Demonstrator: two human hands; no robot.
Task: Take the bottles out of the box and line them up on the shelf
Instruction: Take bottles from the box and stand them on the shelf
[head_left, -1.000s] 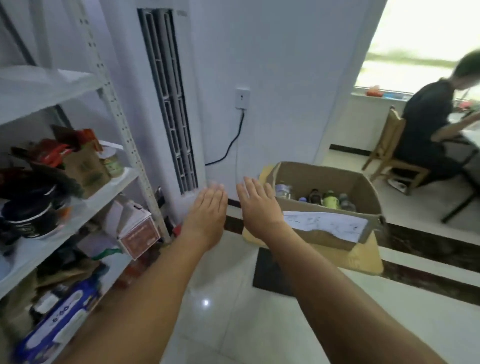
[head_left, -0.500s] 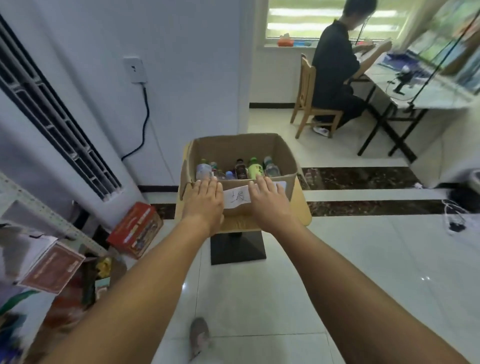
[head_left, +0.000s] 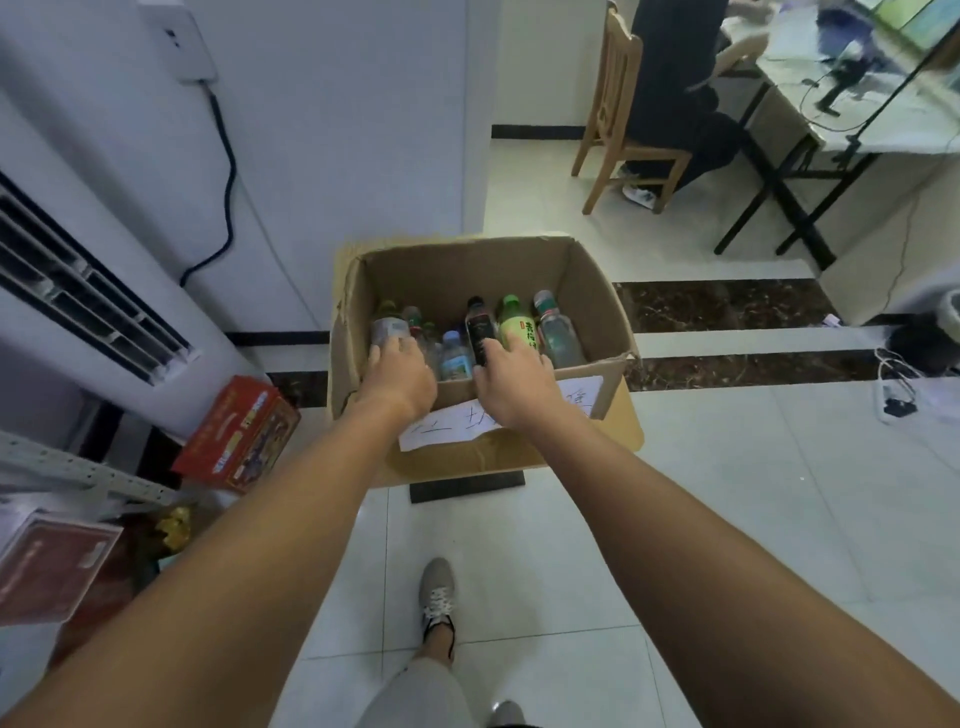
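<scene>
Cardboard box (head_left: 597, 291) in the centre of the frame, open top, sitting on a dark base (head_left: 467, 486) on the white tile floor (head_left: 727, 519). A white paper label (head_left: 441, 426) with handwriting is stuck on its near wall. The bottles stand upright inside, along the near side. From the left these are a clear bottle with grey label (head_left: 387, 325), a small blue-label bottle (head_left: 454, 356), a dark bottle (head_left: 477, 325), a green bottle (head_left: 514, 319) and a clear bottle with green cap (head_left: 553, 332); a couple more between them are too hidden to tell. Both arms reach forward over the near wall. The left hand (head_left: 400, 374) is palm down with its fingers lying on the grey-label bottle; cannot tell whether they wrap round it. The right hand (head_left: 514, 384) is palm down with the thumb beside the dark bottle and the fingers against the front of the green bottle; cannot tell whether it is pinching either. All bottles are in the box. The shelf (head_left: 78, 470), a perforated metal frame, is at the lower left edge of the frame, well apart from the box, with a red carton (head_left: 239, 431) on the floor between them. A white air conditioner (head_left: 78, 291) stands at the left, with a black cable (head_left: 226, 171) on the wall above it. At the upper right a seated person (head_left: 675, 78) is on a wooden chair (head_left: 608, 130) at a desk (head_left: 831, 104). The wearer's grey shoe (head_left: 438, 592) is at bottom centre.
</scene>
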